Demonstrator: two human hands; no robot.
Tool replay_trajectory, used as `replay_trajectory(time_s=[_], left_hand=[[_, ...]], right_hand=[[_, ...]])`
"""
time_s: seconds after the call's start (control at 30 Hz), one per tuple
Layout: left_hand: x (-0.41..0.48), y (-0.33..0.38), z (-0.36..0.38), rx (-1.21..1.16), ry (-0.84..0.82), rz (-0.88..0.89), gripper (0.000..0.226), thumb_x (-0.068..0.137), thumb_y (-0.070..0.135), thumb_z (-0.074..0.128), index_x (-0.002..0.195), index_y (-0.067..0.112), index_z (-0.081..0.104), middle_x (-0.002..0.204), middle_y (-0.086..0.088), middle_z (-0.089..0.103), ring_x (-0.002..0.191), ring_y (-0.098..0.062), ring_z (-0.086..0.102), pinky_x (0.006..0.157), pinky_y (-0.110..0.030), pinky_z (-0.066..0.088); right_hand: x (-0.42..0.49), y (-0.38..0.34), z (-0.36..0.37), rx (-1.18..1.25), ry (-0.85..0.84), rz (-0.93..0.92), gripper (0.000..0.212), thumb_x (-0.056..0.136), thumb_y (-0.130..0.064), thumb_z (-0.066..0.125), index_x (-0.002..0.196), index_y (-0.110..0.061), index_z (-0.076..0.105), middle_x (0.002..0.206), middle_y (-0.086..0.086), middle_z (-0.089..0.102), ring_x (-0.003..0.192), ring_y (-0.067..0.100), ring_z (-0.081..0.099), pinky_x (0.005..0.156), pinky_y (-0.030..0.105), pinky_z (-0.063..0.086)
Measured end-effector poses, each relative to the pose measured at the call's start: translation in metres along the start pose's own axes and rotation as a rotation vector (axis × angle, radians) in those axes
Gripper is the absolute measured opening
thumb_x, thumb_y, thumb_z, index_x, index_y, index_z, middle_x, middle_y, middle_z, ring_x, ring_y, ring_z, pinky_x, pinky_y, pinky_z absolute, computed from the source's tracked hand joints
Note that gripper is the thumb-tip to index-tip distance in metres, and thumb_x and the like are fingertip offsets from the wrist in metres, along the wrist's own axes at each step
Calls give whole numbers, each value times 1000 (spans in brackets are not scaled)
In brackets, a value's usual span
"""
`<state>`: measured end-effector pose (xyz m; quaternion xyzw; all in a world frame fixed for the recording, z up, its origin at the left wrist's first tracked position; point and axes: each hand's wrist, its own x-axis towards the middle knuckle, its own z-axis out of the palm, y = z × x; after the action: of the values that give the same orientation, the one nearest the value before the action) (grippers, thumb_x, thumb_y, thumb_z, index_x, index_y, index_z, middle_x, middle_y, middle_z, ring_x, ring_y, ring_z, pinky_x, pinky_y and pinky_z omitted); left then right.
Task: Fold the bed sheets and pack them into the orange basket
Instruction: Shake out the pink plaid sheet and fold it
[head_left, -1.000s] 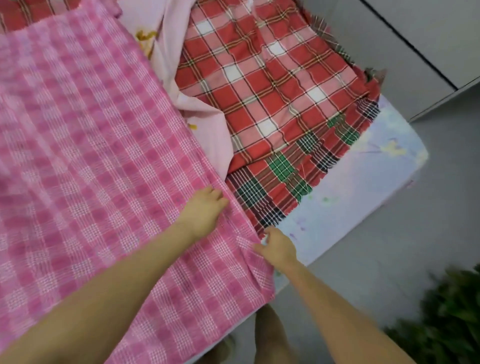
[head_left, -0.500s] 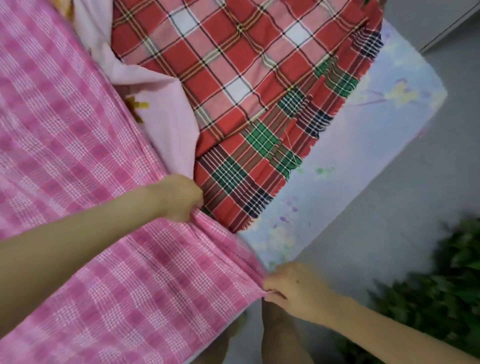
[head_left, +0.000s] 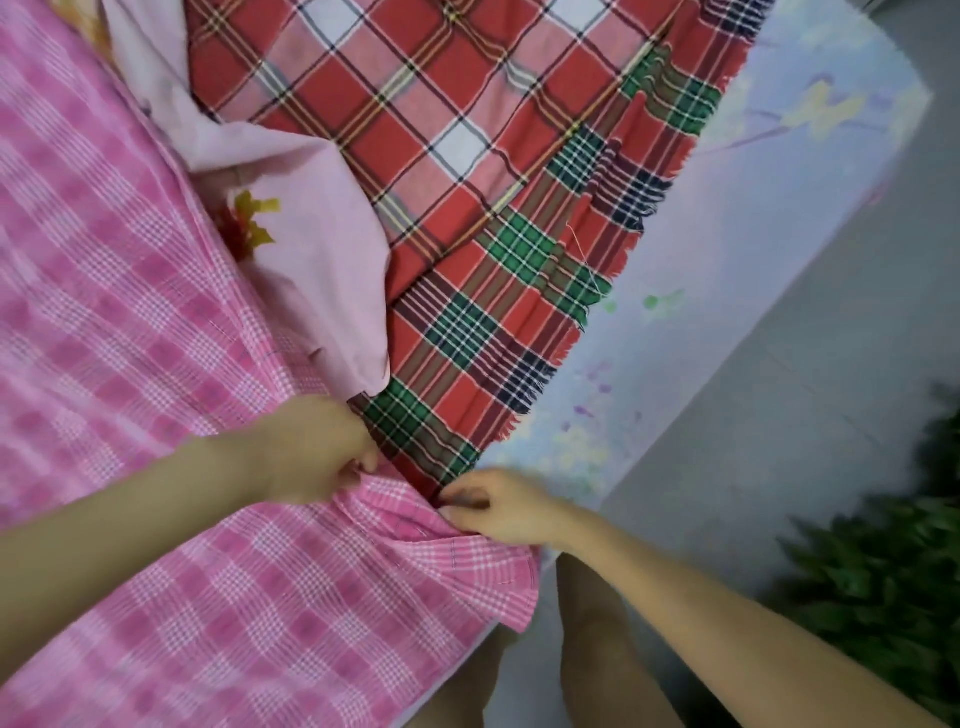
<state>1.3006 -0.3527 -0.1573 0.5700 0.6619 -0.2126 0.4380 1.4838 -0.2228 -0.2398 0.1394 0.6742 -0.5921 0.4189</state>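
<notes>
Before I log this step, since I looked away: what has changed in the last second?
The left hand, flat on the pink checked sheet a second ago, now grips its edge; the right hand pinches that edge close beside it, and the cloth between them has bunched. The red plaid sheet and pale pink sheet lie as before.

left hand (head_left: 311, 452) grips pink checked sheet (head_left: 156, 364) edge | right hand (head_left: 501, 506) pinches same edge | red plaid sheet (head_left: 467, 182) beside
</notes>
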Motion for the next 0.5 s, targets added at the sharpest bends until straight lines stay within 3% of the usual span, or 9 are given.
replay_trajectory(time_s=[0.07, 0.13, 0.2, 0.27, 0.3, 0.37, 0.43, 0.5], left_hand=[[1, 0, -2, 3, 78, -23, 19, 87, 33, 59, 103, 30, 69, 96, 15, 69, 94, -5, 61, 84, -21, 44], [4, 0, -9, 105, 106, -70, 16, 84, 26, 59, 96, 25, 68, 90, 11, 68, 92, -10, 61, 83, -22, 43], [10, 0, -22, 267, 111, -115, 14, 84, 23, 54, 90, 21, 66, 87, 8, 66, 90, -15, 59, 84, -26, 42], [18, 1, -38, 343, 145, -138, 15, 86, 29, 52, 92, 22, 65, 92, 8, 62, 93, -16, 55, 84, -29, 39], [23, 2, -47, 350, 172, -133, 16, 86, 31, 53, 94, 24, 65, 95, 8, 60, 96, -17, 52, 84, -30, 35], [34, 5, -63, 320, 237, -105, 14, 84, 35, 57, 93, 25, 62, 97, 7, 56, 100, -17, 48, 83, -32, 29], [49, 9, -75, 276, 292, -77, 14, 83, 33, 61, 82, 24, 51, 89, 7, 53, 94, -17, 45, 81, -33, 28], [70, 12, -81, 264, 358, -75, 17, 85, 22, 59, 78, 21, 44, 83, 6, 50, 85, -17, 42, 76, -32, 26]], right_hand=[[-7, -5, 4, 133, -83, -22, 40, 93, -46, 53, 110, -13, 66, 96, 5, 67, 86, 18, 63, 80, 33, 49], [-12, -6, 3, 223, -118, -28, 35, 90, -48, 56, 85, -16, 69, 70, -1, 55, 62, 7, 50, 63, 23, 41], [-16, -6, 1, 272, -126, -36, 38, 85, -47, 64, 62, -17, 55, 58, -7, 42, 55, 5, 39, 56, 19, 33], [-22, -5, -7, 308, -120, -14, 24, 82, -37, 71, 70, -20, 60, 63, -12, 54, 59, 4, 50, 59, 18, 39], [-26, -4, -12, 321, -114, 2, 10, 81, -29, 73, 79, -23, 65, 75, -14, 64, 69, 4, 60, 65, 16, 46], [-34, 6, -27, 314, -9, 16, 17, 78, -17, 75, 92, -24, 68, 94, -9, 71, 84, 6, 67, 78, 18, 51], [-43, 24, -43, 158, 206, 58, 15, 71, -17, 75, 71, -24, 62, 73, -9, 65, 68, 6, 61, 68, 22, 48], [-52, 46, -60, -81, 471, 138, 36, 69, -14, 70, 52, -23, 39, 54, -7, 41, 55, 12, 42, 56, 28, 31]])
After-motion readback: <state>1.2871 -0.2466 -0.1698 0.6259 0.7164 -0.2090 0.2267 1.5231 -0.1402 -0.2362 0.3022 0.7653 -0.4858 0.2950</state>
